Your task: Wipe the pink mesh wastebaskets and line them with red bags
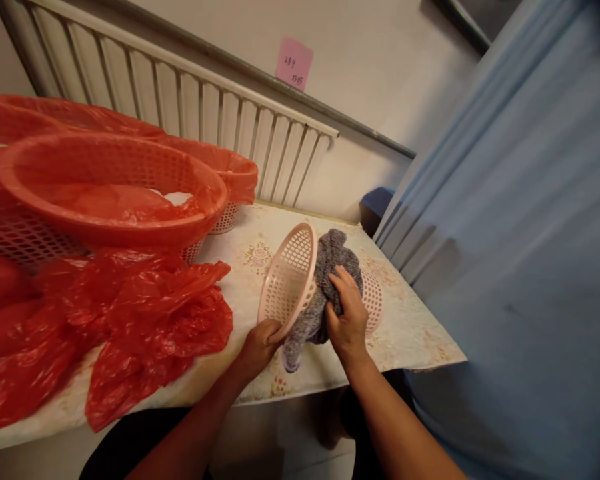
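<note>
Left hand point(259, 348) closed on the near rim of a pale-pink, round plastic mesh basket point(286, 283), gripping at about 7 o'clock of its mouth; basket tipped over, mouth turned toward 9. Right hand point(349, 313) part-curled on a dark-grey, marled knit cloth point(337, 250); cannot tell whether it pinches a fold. Cloth lies against the outside of the basket wall, just at 3 o'clock from the mouth: bunched, deeply creased, tail hanging toward 7 with a lavender edge. Pink mesh shows again past the cloth; same basket or another, cannot tell. Beneath, a table with a cream, flower-printed cover point(420, 337), front edge along 6 o'clock, corner out at 4; pale tiled floor point(300, 430) below. At 8 to 9, a heap of crumpled, glossy red plastic bags point(165, 320). At 10, a large round mesh basket draped in red plastic point(105, 225), rim covered, some white matter within, kind unclear. Close behind it, a smaller red-draped pale basket point(225, 220), contents mostly hidden. From 10 to 12, a white ribbed radiator point(185, 97) on a white wall point(360, 73), grey pipe point(367, 130) above. At 12, a pink paper note point(294, 65) with handwritten figures. At 1, a dark-blue object point(377, 202), partly hidden; from 1 to 4, a hanging light-blue curtain point(515, 233), loosely folded.
</note>
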Available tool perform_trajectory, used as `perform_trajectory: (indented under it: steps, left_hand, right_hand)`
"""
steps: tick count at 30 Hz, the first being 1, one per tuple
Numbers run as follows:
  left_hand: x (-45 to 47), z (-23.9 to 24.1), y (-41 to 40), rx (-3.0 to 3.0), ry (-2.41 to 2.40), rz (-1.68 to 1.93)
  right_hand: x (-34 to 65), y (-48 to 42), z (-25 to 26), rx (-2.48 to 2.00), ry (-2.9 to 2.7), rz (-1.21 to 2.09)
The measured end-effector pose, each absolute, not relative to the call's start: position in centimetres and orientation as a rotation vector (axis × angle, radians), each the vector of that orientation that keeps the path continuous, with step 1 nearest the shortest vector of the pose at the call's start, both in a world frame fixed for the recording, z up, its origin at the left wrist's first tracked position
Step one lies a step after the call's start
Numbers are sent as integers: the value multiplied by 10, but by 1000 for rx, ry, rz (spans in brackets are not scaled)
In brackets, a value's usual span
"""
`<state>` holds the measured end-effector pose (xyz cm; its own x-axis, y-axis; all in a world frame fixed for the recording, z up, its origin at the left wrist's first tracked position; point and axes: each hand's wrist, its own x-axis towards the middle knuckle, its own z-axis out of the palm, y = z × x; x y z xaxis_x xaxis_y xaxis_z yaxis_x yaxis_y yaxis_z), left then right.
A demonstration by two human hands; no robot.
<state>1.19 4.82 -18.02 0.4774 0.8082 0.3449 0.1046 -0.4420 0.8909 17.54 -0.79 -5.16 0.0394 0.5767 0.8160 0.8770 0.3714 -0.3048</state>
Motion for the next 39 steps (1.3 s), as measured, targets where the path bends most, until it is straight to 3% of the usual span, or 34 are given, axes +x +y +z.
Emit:
perform_trajectory:
  steps: [12,26,39]
  left_hand:
    - [18,-185,45,1888,728,1042]
    - [12,-174,42,1760,770,1011]
    - [12,-189,52,1972,861,1076]
  right_hand:
    - [301,-40,-105,-1805,-1066,-469]
    - [167,-8,-30,-1328,-1689,-222]
    - [223,-3,-57,-1524,-1556,-369]
